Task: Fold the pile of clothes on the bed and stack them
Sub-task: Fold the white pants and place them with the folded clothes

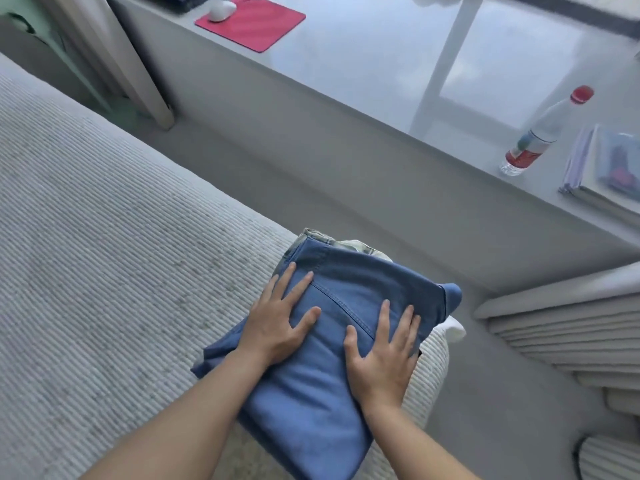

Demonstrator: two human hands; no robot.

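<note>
While you pressed down on the folded blue denim garment, it sat at the corner of the bed, on top of at least one paler garment whose edge showed at the far side, so it was already on the stack. Your left hand lay flat with fingers spread on the left half, and your right hand lay flat likewise on the right half; neither gripped anything. That flat, two-handed press looked meant to squash the stiff denim and keep the fold from springing open. A bit of white fabric poked out under the stack's right side.

Beyond the bed, the grey worktop ran under the window. A plastic water bottle with a red cap stood on it near a stack of books; its red label carried print too small to read. Farther left lay a red mouse pad with a white mouse on it. No writing could be read anywhere.
</note>
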